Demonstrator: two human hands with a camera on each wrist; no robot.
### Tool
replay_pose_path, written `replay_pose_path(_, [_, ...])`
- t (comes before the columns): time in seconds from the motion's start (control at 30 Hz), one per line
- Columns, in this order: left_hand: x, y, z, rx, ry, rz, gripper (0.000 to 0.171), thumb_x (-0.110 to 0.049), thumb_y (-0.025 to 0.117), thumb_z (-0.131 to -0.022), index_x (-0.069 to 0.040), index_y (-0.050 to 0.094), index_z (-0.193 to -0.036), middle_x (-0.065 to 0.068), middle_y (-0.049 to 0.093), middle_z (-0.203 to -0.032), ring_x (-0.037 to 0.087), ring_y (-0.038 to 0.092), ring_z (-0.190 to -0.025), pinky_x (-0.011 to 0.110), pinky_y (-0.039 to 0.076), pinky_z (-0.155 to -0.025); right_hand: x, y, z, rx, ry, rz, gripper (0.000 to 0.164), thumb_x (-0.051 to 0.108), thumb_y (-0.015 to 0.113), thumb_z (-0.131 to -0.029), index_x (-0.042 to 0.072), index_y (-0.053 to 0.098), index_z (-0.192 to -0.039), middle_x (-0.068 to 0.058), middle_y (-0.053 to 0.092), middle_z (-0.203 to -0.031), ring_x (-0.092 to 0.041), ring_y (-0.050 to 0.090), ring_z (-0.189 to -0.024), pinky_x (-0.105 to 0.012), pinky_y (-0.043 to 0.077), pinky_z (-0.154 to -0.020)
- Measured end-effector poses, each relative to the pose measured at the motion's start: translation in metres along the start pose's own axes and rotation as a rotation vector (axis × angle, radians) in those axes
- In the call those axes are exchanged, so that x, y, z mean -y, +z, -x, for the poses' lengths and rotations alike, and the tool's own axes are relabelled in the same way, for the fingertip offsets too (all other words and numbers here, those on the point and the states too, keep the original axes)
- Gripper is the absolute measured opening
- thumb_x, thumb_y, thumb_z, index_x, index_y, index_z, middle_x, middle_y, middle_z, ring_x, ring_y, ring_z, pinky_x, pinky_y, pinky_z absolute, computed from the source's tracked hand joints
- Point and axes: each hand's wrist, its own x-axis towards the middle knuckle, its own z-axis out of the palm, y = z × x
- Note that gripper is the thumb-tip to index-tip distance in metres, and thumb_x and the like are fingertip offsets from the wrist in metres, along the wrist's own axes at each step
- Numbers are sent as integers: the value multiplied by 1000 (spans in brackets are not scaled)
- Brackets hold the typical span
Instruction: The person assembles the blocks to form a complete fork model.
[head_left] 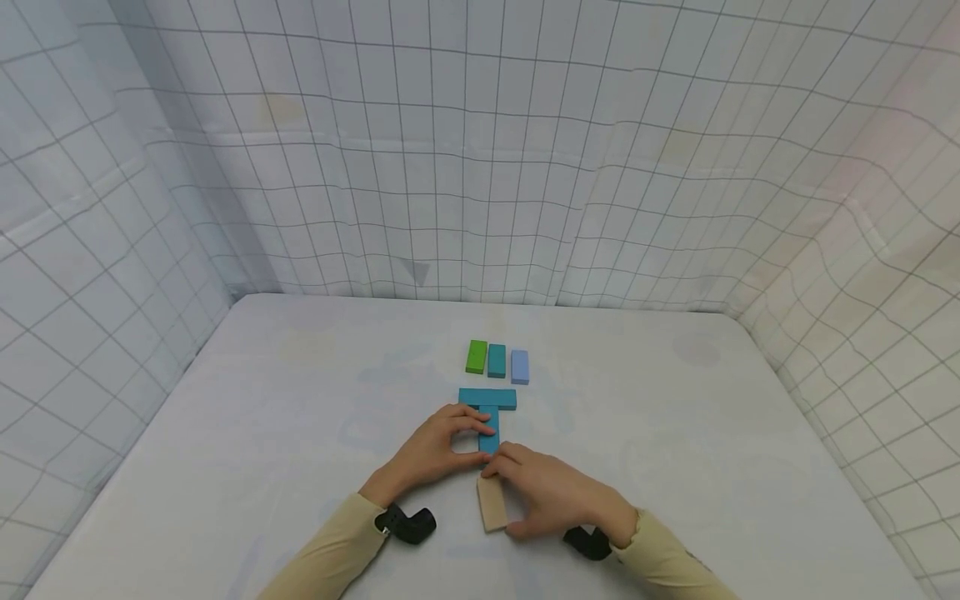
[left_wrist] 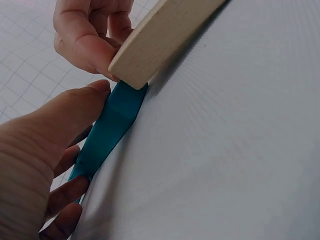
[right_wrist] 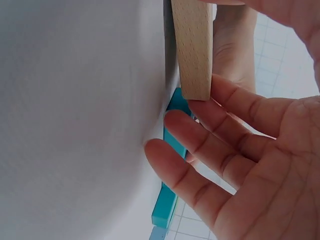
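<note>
A blue rectangular block [head_left: 489, 444] lies lengthwise on the white table, its far end against a crosswise teal block [head_left: 498, 398], forming a T. My left hand [head_left: 437, 447] holds the lengthwise block, thumb near its closer end and fingers along its left side. In the left wrist view this block [left_wrist: 112, 120] looks teal. My right hand [head_left: 553, 493] grips a plain wooden block [head_left: 492, 505] by its ends, thumb at the near end and fingertips at the far one. The wooden block [right_wrist: 194, 55] is close to the blue block's near end; I cannot tell whether they touch.
Beyond the T, a green block [head_left: 476, 357], a smaller teal block [head_left: 497, 361] and a light blue block [head_left: 520, 367] lie in a row. White gridded sheets [head_left: 480, 167] hang behind the table [head_left: 675, 433] and at both sides.
</note>
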Motion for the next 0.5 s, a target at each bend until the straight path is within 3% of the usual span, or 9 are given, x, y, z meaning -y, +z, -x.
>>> replay_pose_path(0.27, [3,1,1,-17,39,4,31,-32,76,-82,-18,71,-109,-3,57,-125,16,48,-117,38,40,-96,-2,-2,1,-47,-20,11,60,34,80,-75,10,54,-123,4,47,-114,-4,48,-97,-18,42,-85])
replay_pose_path(0.5, [3,0,0,3,4,16,34,-40,73,-83,-21,70,-110,-6,56,-126,11,46,-118,35,39,-98,-1,-2,2,-59,-27,12,57,35,80,-76,12,56,-122,4,47,-111,-3,48,-95,-18,42,-83])
